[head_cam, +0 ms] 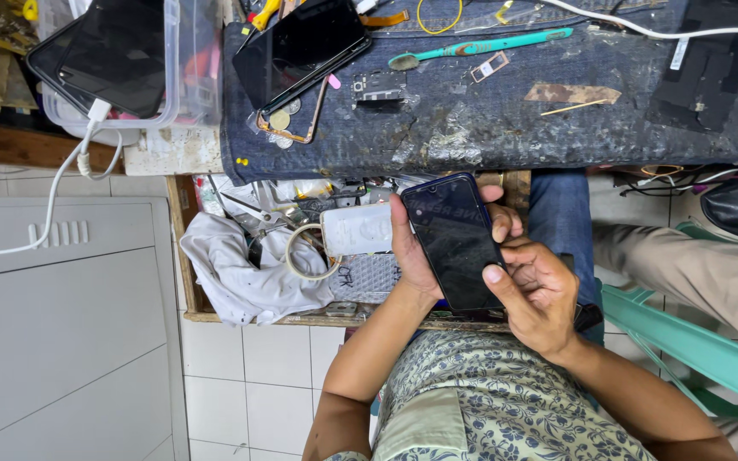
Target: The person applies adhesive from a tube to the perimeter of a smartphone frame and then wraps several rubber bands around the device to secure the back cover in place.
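2 hands hold 1 dark phone [456,241] above the open drawer [188,256], below the denim-covered desk [471,128]. Left hand [412,256] has its grip closed around the phone's edge; right hand [540,294] supports the other side, thumb pressed on the black screen.

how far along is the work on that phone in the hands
Looks done: the dark phone is in one piece, glass in place. In hand: the left hand cradles it, and the right hand holds its edge, thumb on the screen. Left: the screen is dark, and a teal tool and small loose parts lie on the denim-covered bench.
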